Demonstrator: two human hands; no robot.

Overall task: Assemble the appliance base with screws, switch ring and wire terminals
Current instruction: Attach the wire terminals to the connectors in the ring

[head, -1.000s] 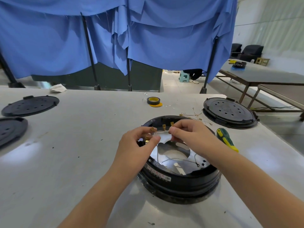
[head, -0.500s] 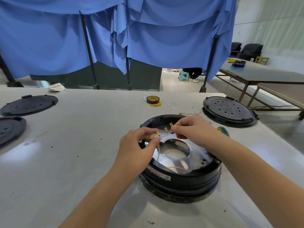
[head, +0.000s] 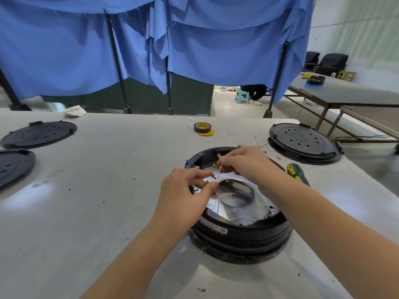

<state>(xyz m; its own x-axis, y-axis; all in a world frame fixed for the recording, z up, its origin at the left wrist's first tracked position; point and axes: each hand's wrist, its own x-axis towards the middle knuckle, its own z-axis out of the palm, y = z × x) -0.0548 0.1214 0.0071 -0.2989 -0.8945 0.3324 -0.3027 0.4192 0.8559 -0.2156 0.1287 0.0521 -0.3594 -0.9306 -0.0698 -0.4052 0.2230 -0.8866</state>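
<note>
- I see the appliance base (head: 237, 231), a round black ring with a shiny metal plate inside, sitting on the grey table (head: 97, 190).
- My left hand (head: 185, 197) pinches a thin white wire (head: 217, 199) with brass terminals (head: 212, 175).
- My right hand (head: 246, 165) pinches the same wire near another terminal.

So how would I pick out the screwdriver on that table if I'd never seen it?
Start at the open black appliance base in the middle of the pale table, where both hands are working. Look just past its right side, in front of the black round cover. The screwdriver lies there, partly behind the right forearm, and its green and yellow handle is the only bright tool among black parts.
</note>
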